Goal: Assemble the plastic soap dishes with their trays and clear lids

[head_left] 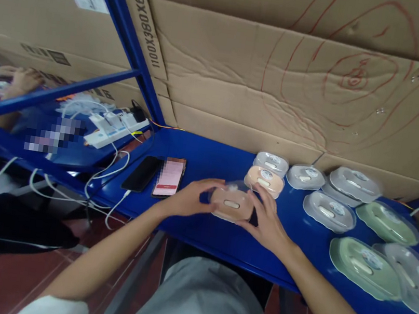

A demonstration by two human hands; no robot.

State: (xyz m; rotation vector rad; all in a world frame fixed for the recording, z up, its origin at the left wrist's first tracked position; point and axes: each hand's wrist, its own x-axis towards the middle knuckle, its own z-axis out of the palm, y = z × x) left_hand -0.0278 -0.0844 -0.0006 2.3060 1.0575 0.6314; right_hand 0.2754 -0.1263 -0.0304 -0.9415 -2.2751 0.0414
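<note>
My left hand and my right hand grip a peach-coloured lidded plastic container from its two sides. It has a small pale oblong piece on its face and clear plastic at its upper edge. The container is tilted a little above the front of the blue table. Behind my right fingers sits another peach container with a round sticker. A clear-lidded whitish container stands just beyond that one.
Several grey containers and green ones spread over the right side. A black phone and a lit phone lie left. Beyond are a power strip, white cables, a blue frame bar and another person's hands. Cardboard walls the back.
</note>
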